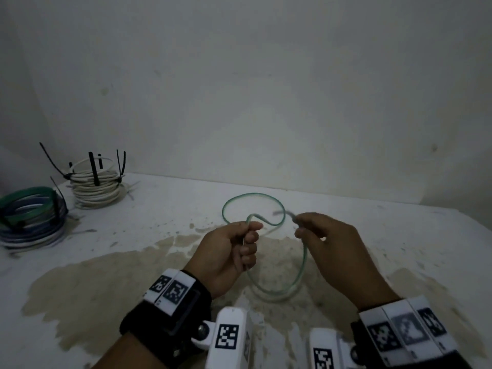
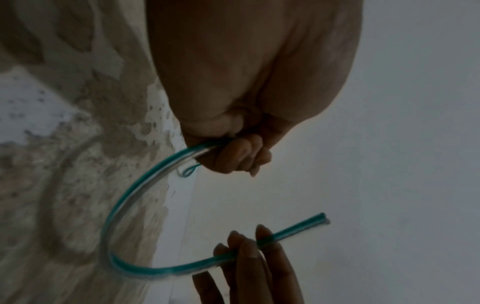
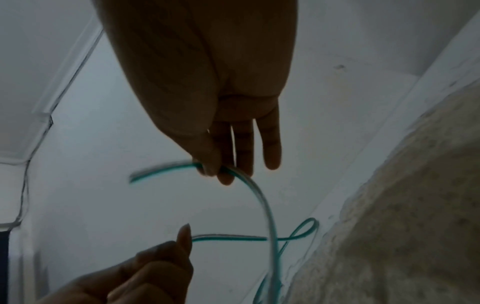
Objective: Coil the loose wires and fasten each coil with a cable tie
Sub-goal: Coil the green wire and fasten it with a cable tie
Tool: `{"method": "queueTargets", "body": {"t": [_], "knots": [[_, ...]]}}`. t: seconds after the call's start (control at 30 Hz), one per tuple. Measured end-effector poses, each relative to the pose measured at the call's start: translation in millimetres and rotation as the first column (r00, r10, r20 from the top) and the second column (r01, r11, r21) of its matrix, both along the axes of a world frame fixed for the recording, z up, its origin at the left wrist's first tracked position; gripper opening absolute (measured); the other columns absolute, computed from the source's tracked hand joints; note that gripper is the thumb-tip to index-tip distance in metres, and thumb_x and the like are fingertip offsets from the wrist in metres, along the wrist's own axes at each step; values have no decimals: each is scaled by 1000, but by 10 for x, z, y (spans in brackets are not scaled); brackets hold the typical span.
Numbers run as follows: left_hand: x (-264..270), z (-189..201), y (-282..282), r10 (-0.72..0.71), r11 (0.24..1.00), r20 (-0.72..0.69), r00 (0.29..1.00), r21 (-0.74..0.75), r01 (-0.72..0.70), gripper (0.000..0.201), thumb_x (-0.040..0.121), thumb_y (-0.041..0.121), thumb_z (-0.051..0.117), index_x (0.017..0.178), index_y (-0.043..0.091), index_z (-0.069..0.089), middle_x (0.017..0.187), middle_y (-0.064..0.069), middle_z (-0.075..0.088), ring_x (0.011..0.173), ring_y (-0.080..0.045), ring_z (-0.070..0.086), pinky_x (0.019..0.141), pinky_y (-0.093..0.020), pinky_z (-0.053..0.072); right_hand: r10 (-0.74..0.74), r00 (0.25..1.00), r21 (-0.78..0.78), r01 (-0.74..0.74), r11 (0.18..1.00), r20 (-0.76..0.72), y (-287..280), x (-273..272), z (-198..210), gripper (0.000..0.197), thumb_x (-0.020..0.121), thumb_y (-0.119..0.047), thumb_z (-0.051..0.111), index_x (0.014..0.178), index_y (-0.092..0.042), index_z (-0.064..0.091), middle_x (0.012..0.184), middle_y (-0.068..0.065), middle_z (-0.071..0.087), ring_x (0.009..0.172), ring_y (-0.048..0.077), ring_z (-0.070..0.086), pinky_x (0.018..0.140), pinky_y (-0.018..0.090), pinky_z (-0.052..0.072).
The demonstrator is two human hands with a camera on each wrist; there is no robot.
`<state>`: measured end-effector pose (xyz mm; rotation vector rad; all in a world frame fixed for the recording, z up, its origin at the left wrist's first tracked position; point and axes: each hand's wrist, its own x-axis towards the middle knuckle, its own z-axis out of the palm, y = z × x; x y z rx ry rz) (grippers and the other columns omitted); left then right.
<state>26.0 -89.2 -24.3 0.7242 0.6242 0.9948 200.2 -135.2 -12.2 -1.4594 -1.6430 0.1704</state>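
Observation:
A thin green-and-clear wire is held in the air above the stained table. My left hand grips the wire in a curled fist, and one loop arcs away from it toward the wall. My right hand pinches the wire close to its free end, which sticks out leftward. A second loop hangs between the hands. The left wrist view shows the wire leaving my fist and curving to the right hand's fingers. In the right wrist view my thumb and forefinger pinch the wire.
At the left back stands a stack of white wire coils fastened with black cable ties. Nearer the left edge lies a stack of green, blue and white coils, also tied. A wall rises right behind the table.

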Motion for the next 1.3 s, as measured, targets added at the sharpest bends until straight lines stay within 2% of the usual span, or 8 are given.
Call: {"method": "queueTargets", "body": {"t": [0.3,0.47,0.53,0.63,0.7,0.83,1.03,1.3], "knots": [[9,-6,-121,-140,985,-117,983,81,150,28,101,11,35,113,-4,56,90,-23,66,70,-27,69,64,-35,60,57,955,54,-76,996,290,70,51,-120,21,73,4,67,88,-7,77,69,13,67,65,20,62,65,14,34],[74,-38,-233,-196,962,-249,949,141,235,22,99,9,41,101,0,61,71,-8,65,50,-12,55,49,-22,49,116,930,-26,-114,993,349,65,-14,-68,22,78,8,66,95,-3,75,82,21,69,77,30,66,69,17,35],[89,-56,-241,-167,958,-295,941,176,225,20,98,9,42,96,2,60,64,-2,56,47,-9,44,46,-20,39,114,936,-40,-106,994,332,48,-26,-63,22,83,2,64,99,-8,75,89,16,69,83,26,63,74,19,38],[70,-67,-229,-138,962,-316,939,182,203,21,99,11,40,95,4,59,60,2,44,46,-9,34,46,-19,30,79,969,-7,-79,997,233,4,-19,-55,26,86,-5,62,107,-17,71,94,-6,64,80,3,54,74,0,34],[47,-55,-216,-134,963,-304,943,185,196,22,99,12,39,96,3,59,60,2,42,46,-9,32,46,-20,29,130,983,-11,-129,992,134,-2,-36,3,38,89,-1,54,120,-21,62,113,-17,54,97,-7,47,85,-6,27],[21,-53,-223,-175,952,-265,948,200,232,22,98,12,38,95,3,58,60,2,41,46,-9,32,45,-20,29,278,950,-219,-244,945,140,83,-86,125,37,97,-12,46,129,-29,55,125,-23,46,118,-12,37,100,1,25],[20,-44,-243,-197,954,-213,957,185,238,23,98,14,36,90,5,56,58,1,39,47,-11,33,48,-23,33,321,938,-335,-264,904,128,150,-98,302,19,96,-22,49,94,-29,66,95,-21,60,92,-7,54,76,5,37],[-6,-34,-179,-156,979,24,987,134,152,26,99,17,34,88,4,53,56,2,38,45,-11,37,60,-28,33,27,999,-4,-27,1000,21,254,51,274,19,97,-24,47,87,-24,63,83,-22,59,78,-9,52,64,-2,33]]}}
